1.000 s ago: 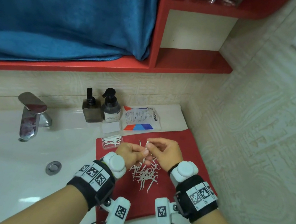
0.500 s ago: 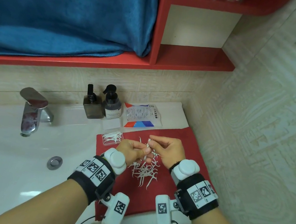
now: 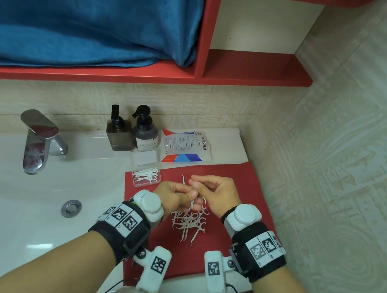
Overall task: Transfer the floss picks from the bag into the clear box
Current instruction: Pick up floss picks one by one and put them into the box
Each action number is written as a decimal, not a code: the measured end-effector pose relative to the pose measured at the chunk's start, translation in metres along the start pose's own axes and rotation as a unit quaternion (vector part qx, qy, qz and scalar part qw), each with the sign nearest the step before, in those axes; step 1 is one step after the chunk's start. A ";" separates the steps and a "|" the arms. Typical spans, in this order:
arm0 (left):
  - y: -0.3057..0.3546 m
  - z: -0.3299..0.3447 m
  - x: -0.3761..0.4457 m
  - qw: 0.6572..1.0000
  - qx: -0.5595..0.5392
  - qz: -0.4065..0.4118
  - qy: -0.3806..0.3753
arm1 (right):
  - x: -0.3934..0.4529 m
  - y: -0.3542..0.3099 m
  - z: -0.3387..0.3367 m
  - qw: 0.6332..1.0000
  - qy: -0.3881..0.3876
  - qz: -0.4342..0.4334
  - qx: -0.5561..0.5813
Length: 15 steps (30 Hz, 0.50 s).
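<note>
One floss pick (image 3: pixel 192 198) upright between hands (image 3: pixel 201 194).

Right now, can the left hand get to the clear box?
Probably yes. The clear box lies open-topped just beyond the left hand, nothing between them, though that hand already holds floss picks together with the right hand.

Light's even and fairly bright, soft, coming from overhead w/ no harsh shadows. White glare streaks on the sink basin (image 3: pixel 0 204) and a shine on the faucet (image 3: pixel 39 137) top. Wide-angle lens bends the red shelf (image 3: pixel 148 75) and wall tiles toward the edges; corners stretch. Centre's reasonably sharp, though small print on the bag (image 3: pixel 185 146) is too soft to read. Blue towel (image 3: pixel 81 14) looks slightly smeared.
</note>
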<state>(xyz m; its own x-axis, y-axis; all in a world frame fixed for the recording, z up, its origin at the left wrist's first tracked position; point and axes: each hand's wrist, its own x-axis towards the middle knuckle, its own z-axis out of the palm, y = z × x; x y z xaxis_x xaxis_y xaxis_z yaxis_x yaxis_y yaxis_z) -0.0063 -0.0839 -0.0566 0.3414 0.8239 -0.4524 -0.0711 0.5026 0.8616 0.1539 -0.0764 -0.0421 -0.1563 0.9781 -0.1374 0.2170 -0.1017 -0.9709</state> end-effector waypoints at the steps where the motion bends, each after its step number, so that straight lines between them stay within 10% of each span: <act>1: 0.000 0.000 0.000 1.000 0.001 0.000 0.011 | 0.001 0.000 0.000 1.000 -0.004 0.000 -0.006; 15: 0.006 0.001 0.002 0.997 0.007 0.009 0.071 | 0.005 0.043 -0.019 0.912 0.043 0.081 -0.399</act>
<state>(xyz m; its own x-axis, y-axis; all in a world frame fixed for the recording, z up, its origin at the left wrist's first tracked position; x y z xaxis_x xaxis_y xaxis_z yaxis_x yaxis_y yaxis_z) -0.0051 -0.0798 -0.0516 0.2045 0.8622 -0.4635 -0.0621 0.4840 0.8729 0.1803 -0.0728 -0.0806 0.0081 0.9763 -0.2164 0.8685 -0.1142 -0.4824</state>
